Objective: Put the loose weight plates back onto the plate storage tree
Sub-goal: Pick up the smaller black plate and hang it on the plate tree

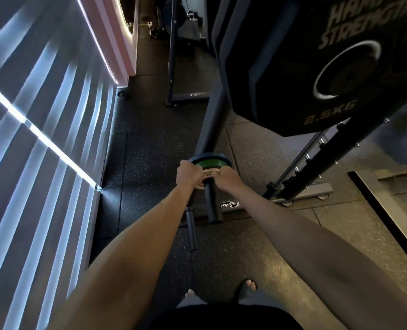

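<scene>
— What sat closest on my feed?
— Black shorts point(221, 317) at the bottom edge. Just past them were bare toes point(249, 285) on the speckled rubber floor point(150, 163). Both forearms reached away from me.
— And the hands?
— The left hand point(188, 173) and right hand point(228, 178) were close together. Each had its fingers curled over the rim of a small pale plate point(209, 173), one on either side.
— Where was that plate?
— On a dark peg point(213, 203) of the storage tree point(212, 115). The peg's free end stuck out toward me below it. Right behind it on the same peg I saw a green plate point(209, 164), then a dark-rimmed plate point(204, 155). I could not tell whether pale and green were touching.
— Anything else?
— A second peg point(191, 225) angled out on the left, under the left forearm. High on the tree's right side hung a big black plate point(293, 67) marked 2.5KG. Along the left ran a wall point(42, 115) with bright light strips.
</scene>
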